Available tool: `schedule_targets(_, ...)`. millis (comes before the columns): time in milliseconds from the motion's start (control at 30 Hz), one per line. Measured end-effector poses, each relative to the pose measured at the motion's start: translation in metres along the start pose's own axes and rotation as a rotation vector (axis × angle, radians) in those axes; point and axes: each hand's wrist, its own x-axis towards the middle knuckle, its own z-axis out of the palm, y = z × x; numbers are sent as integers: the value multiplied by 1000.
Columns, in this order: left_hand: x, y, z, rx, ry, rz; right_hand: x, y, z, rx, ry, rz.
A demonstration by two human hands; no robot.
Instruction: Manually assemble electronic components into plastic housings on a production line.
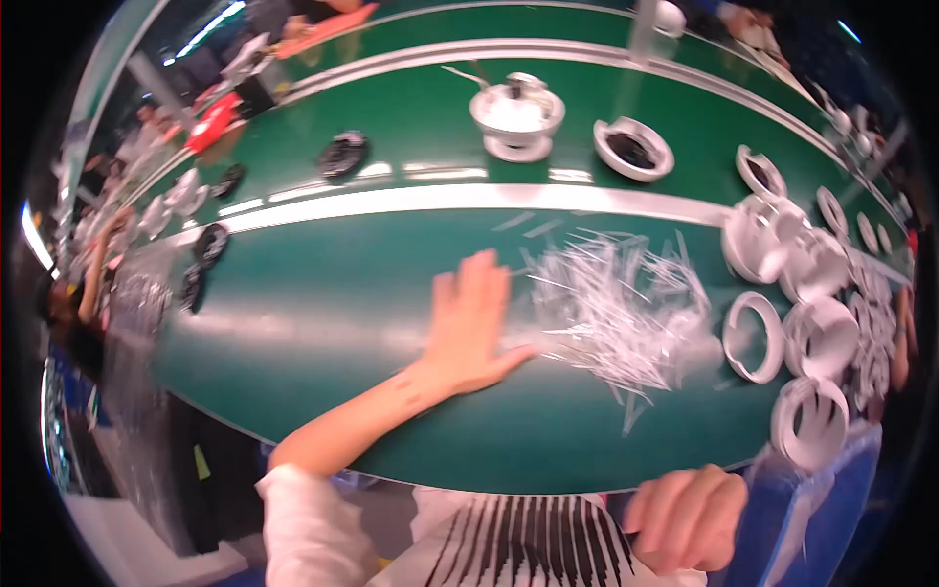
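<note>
My left hand (468, 328) lies flat over the green tabletop, fingers stretched up and thumb out to the right, with nothing in it. Just right of that thumb spreads a loose heap of thin, clear and whitish plastic strips (621, 308); hand and heap look slightly apart. My right hand (687, 517) is at the near edge, close to my body, its fingers curled in. Whatever it may hold is hidden behind the fingers. A white plastic ring (753, 337) is on the table right of the strips.
More white rings and round housings (822, 338) crowd the right side, stacked in part. Behind a pale rail (391, 201) runs a green belt carrying a white bowl-like part (516, 112), a white ring with a dark centre (634, 149) and a black round part (343, 155).
</note>
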Motion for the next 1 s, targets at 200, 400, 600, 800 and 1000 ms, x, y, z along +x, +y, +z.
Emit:
schedule_targets(200, 70, 39, 23, -554, 296, 533, -45, -11, -11, -593, 430, -165)
schedule_targets(400, 20, -31, -19, -495, 596, 383, -78, -25, -98, -1993, 647, 149)
schedule_targets(600, -31, -100, -22, -345, 635, 52, -98, -13, -164, -2184, 633, 264)
schedule_targets(800, -2, -96, -19, -297, 660, 8, -72, -24, -145, -2315, 798, 188)
schedule_targets(1000, -35, -107, -15, -319, 590, 0, -37, -13, -102, -2177, 701, -378)
